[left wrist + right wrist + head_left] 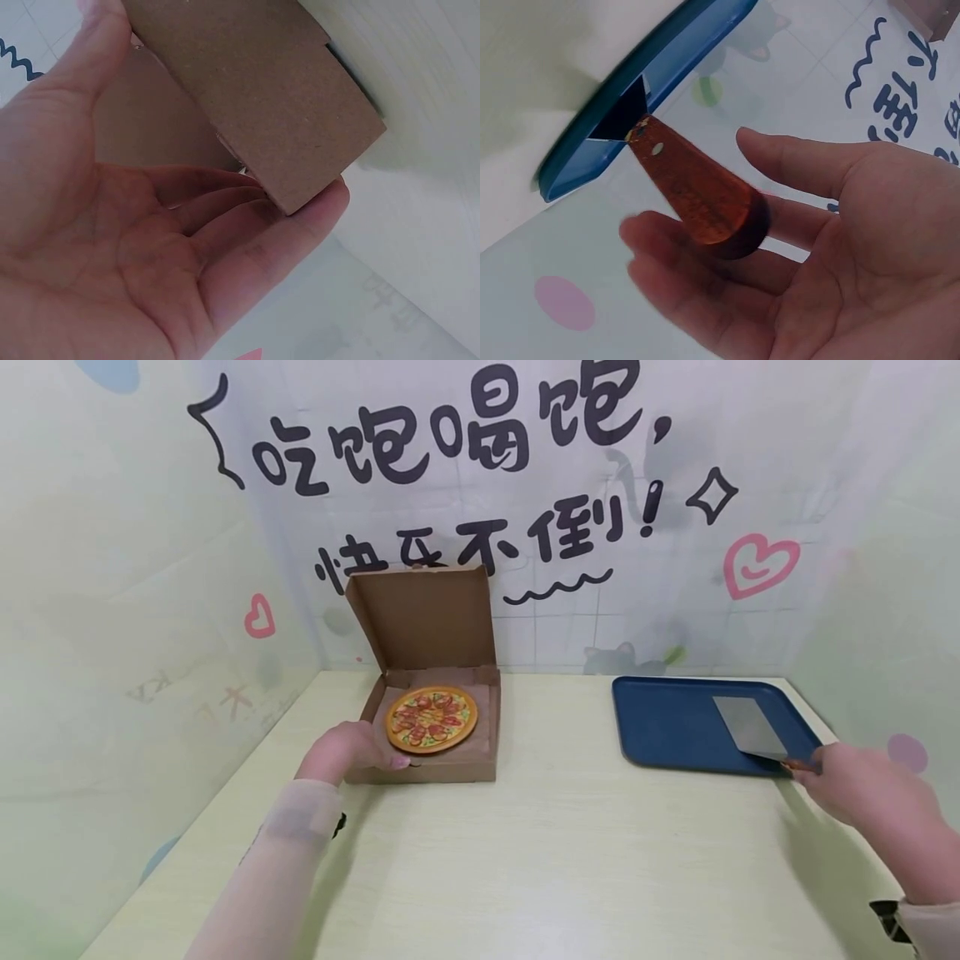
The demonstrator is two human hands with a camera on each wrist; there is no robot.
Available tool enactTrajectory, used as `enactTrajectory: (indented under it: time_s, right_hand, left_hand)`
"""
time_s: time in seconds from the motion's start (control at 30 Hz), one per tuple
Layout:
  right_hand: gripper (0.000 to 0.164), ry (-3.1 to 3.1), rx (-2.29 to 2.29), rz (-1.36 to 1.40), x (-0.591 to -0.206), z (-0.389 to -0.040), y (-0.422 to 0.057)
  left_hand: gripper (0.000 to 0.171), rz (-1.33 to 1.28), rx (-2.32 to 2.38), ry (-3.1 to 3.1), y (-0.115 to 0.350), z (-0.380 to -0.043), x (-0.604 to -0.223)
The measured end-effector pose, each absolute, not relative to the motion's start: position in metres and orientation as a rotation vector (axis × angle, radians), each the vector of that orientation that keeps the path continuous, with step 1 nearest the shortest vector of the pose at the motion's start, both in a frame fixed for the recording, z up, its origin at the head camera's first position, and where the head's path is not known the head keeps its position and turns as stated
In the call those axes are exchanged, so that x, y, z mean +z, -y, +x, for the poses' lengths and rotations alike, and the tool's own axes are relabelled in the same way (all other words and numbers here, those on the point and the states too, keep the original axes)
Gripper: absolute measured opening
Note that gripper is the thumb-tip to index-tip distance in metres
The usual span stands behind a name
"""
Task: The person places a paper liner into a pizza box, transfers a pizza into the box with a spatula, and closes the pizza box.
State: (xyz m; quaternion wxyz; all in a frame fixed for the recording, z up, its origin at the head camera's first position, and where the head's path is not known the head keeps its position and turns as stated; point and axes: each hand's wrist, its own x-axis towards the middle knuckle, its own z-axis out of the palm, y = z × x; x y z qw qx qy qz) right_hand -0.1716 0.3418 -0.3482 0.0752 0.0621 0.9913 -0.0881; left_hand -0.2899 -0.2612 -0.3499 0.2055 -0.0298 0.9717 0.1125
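Observation:
In the head view, a toy pizza point(431, 720) with a round orange rim lies inside an open cardboard pizza box point(457, 772). My left hand point(356, 750) holds the front left corner of that box. The left wrist view has the box wall point(262, 97) between my thumb and fingers. Over at the right, a spatula point(752, 727) lies with its flat metal blade in a blue tray point(660, 727). Its reddish-brown wooden handle point(697, 187) extends over the tray's rim. My right hand point(810, 247) surrounds the handle loosely, thumb apart from it and fingers spread beneath.
The box lid point(427, 618) stands raised at the back. Box and tray share a pale table point(555, 843), with a stretch of tabletop between them. A printed backdrop point(555, 635) with black lettering rises behind the table, and side panels point(135, 610) flank it.

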Motion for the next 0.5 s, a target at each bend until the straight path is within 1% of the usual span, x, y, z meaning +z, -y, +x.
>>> enactTrajectory:
  time_s: [0.27, 0.3, 0.37, 0.47, 0.5]
  right_hand:
    - [0.027, -3.070, -0.194, 0.111, -0.338, -0.170, -0.320]
    - [0.028, -3.069, -0.179, 0.106, -0.337, -0.171, -0.316]
    - [0.036, -3.068, -0.177, 0.092, -0.336, -0.173, -0.307]
    - [0.055, -3.056, -0.170, 0.067, -0.336, -0.177, -0.292]
    - [0.058, -3.039, -0.178, 0.057, -0.337, -0.178, -0.287]
  left_hand:
    - [0.096, -0.061, 0.313, -2.715, 0.259, -0.285, -0.346]
    - [0.095, -0.064, 0.318, -2.713, 0.259, -0.284, -0.345]
    - [0.094, -0.061, 0.329, -2.710, 0.259, -0.284, -0.345]
    - [0.094, -0.056, 0.353, -2.703, 0.259, -0.284, -0.346]
    - [0.095, -0.057, 0.363, -2.701, 0.259, -0.284, -0.346]
